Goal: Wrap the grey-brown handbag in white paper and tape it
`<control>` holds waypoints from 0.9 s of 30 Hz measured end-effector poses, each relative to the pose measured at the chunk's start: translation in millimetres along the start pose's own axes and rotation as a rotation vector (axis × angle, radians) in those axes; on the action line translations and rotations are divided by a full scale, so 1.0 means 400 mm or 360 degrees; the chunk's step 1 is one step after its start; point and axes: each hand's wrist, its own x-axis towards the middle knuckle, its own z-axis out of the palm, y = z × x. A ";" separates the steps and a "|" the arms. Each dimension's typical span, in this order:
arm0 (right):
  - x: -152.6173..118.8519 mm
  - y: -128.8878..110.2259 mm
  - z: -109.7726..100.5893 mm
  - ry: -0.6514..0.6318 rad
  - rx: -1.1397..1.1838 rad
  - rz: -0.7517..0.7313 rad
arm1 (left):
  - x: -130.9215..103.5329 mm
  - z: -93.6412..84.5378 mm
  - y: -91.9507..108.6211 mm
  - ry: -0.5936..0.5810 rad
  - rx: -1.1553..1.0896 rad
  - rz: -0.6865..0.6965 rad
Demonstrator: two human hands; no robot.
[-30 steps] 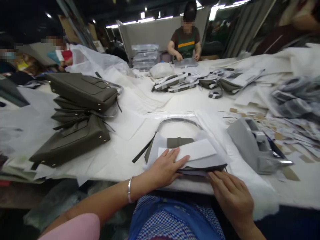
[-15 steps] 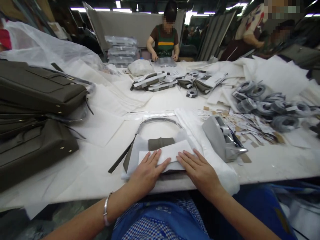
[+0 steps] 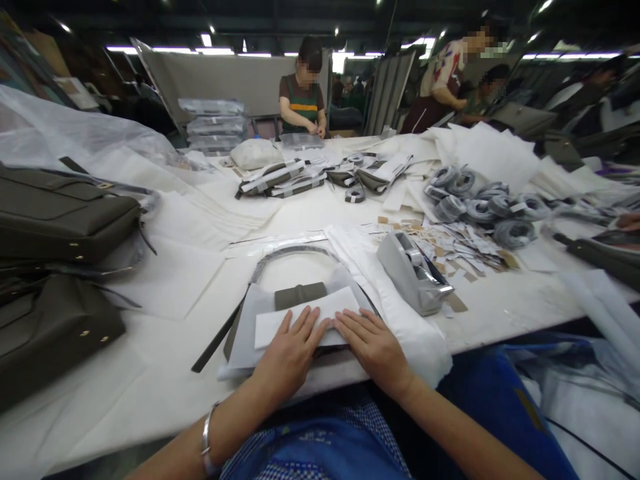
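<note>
A dark olive handbag (image 3: pixel 299 295) lies in front of me on the table, with thin white sheeting (image 3: pixel 245 313) around it. Its wrapped handle (image 3: pixel 295 251) arches away from me, and a dark strap (image 3: pixel 215 341) sticks out to the left. Across the bag rests a folded white paper strip (image 3: pixel 273 327). My left hand (image 3: pixel 289 350) presses on the strip with fingers stretched out flat. My right hand (image 3: pixel 371 348) lies flat at the strip's right end, fingers spread. The fingertips of both hands nearly meet. Most of the bag is hidden beneath the sheeting.
Right of the bag are soft white wrapping (image 3: pixel 415 333) and a grey tape dispenser (image 3: pixel 407 273). Olive bags (image 3: pixel 60 213) are stacked at left. Coiled wrapped straps (image 3: pixel 475 197) and paper scraps (image 3: pixel 450 247) lie at right. A co-worker (image 3: pixel 303 100) stands across the table.
The camera view has shifted, so the scene sits further left. My right hand has moved closer to my left, and both stay flat on the strip.
</note>
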 end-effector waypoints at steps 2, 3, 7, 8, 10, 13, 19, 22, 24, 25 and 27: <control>0.016 0.007 -0.030 -0.0027 0.0141 0.0074 | -0.007 0.017 -0.004 0.0042 0.0070 0.0008; 0.027 0.013 -0.046 -0.0021 0.0216 0.0160 | -0.010 0.024 -0.005 0.0062 0.0105 0.0007; 0.088 0.056 -0.082 -0.0007 0.0207 0.0517 | -0.016 0.034 -0.004 0.0091 0.0173 0.0014; 0.105 0.071 -0.081 -0.0086 0.0138 0.0521 | -0.016 0.034 -0.004 0.0088 0.0179 0.0018; 0.138 0.103 -0.074 -0.0359 0.0049 0.0413 | -0.014 0.035 -0.005 0.0086 0.0191 0.0028; 0.177 0.137 -0.069 -0.0745 0.0061 0.0186 | -0.015 0.041 -0.007 0.0123 0.0209 0.0035; 0.236 0.121 -0.109 -0.0919 -0.0052 -0.0035 | -0.018 0.046 -0.003 0.0241 0.0224 0.0021; 0.249 0.112 -0.128 -0.0912 -0.0100 -0.0141 | -0.017 0.039 -0.002 0.0271 0.0251 0.0012; 0.247 0.116 -0.130 -0.0894 -0.0066 -0.0200 | -0.017 0.040 -0.004 0.0309 0.0287 0.0009; 0.242 0.118 -0.130 -0.0864 -0.0044 -0.0228 | -0.018 0.044 -0.006 0.0333 0.0307 0.0013; 0.226 0.113 -0.128 -0.0781 -0.0048 -0.0278 | -0.023 0.060 -0.009 0.0399 0.0329 0.0037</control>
